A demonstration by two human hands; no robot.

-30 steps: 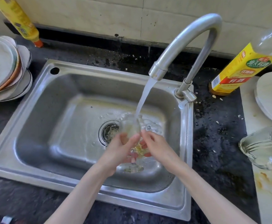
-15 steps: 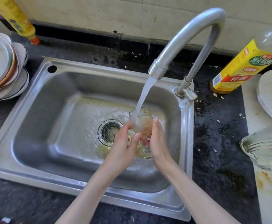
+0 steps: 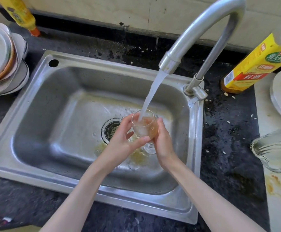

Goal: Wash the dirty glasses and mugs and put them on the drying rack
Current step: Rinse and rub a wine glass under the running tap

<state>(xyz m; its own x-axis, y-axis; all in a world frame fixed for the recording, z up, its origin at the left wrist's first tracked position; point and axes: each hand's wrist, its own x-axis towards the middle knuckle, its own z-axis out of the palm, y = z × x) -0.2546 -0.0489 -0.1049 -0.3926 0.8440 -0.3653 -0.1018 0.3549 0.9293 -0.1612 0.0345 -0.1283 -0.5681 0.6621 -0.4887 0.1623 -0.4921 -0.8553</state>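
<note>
My left hand (image 3: 122, 141) and right hand (image 3: 163, 139) were wrapped around the stemmed glass (image 3: 144, 125), cupping its bowl from both sides. I held it upright over the sink (image 3: 56, 104), right of the drain (image 3: 110, 129), while tap water (image 3: 153, 92) poured in.

Plates (image 3: 1, 59) left of sink (image 3: 41, 101), bottle (image 3: 253, 64) right.

silver sink (image 3: 79, 71), orange-stained clear glass (image 3: 144, 126), yellow bottle (image 3: 260, 62), black speckled counter (image 3: 228, 148)
</note>
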